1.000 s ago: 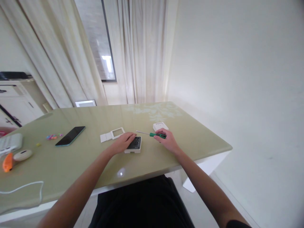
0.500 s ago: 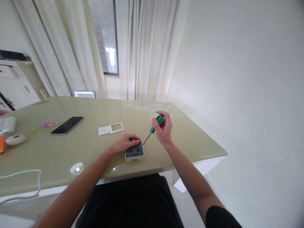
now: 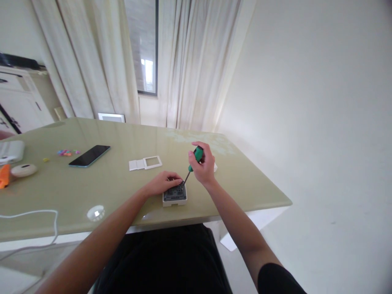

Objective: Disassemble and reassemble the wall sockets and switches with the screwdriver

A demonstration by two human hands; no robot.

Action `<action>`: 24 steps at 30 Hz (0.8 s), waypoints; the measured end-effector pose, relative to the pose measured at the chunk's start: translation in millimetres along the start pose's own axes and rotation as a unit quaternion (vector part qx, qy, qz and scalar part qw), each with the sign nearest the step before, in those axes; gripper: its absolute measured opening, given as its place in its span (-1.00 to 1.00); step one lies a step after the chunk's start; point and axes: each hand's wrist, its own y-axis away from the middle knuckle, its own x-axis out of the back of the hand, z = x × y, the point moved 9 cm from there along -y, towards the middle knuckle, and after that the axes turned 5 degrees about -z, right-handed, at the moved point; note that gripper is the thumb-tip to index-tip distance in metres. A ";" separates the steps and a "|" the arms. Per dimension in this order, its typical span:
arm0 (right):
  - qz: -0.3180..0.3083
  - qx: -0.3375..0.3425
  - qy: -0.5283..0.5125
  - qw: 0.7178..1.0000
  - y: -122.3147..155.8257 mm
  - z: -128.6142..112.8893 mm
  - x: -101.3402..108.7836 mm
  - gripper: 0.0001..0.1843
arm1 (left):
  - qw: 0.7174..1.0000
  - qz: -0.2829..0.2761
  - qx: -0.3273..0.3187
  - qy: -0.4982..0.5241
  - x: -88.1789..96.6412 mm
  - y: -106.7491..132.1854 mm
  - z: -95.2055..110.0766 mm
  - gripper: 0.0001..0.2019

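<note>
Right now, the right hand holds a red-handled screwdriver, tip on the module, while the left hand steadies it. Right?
No: the head view shows the screwdriver handle is green. The right hand holds it, tip on the module, left hand steadying.

The left hand point(image 3: 161, 183) holds the white socket box point(image 3: 174, 197) on the table point(image 3: 92, 188). The right hand point(image 3: 203, 166), at one o'clock of it, grips a green screwdriver point(image 3: 197, 155), tip down in the box. A phone point(image 3: 89, 155) lies at ten o'clock.
</note>
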 end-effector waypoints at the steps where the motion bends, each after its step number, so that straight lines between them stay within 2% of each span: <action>1: -0.002 0.000 0.000 1.000 0.2 0.5 -1.4 -0.69 | 1.000 0.000 0.000 0.001 -0.2 0.0 0.0 -0.69; 7: 0.013 0.007 0.007 1.000 5.5 3.5 -2.4 -0.71 | 1.000 -0.003 0.000 0.005 -1.5 -0.2 -1.0 -0.67; 14: -0.003 0.039 0.034 0.999 11.0 -12.9 -3.6 -0.77 | 1.000 -0.001 -0.006 0.001 -0.8 -1.0 -2.7 -0.67; 20: 0.001 0.040 0.104 0.994 16.4 -32.8 -11.4 -0.84 | 1.000 -0.004 -0.015 -0.002 -1.9 -3.0 -4.3 -0.67; 24: 0.002 0.018 0.164 0.986 11.4 -33.4 -24.3 -0.82 | 1.000 -0.005 -0.014 0.000 -2.8 -3.8 -7.3 -0.67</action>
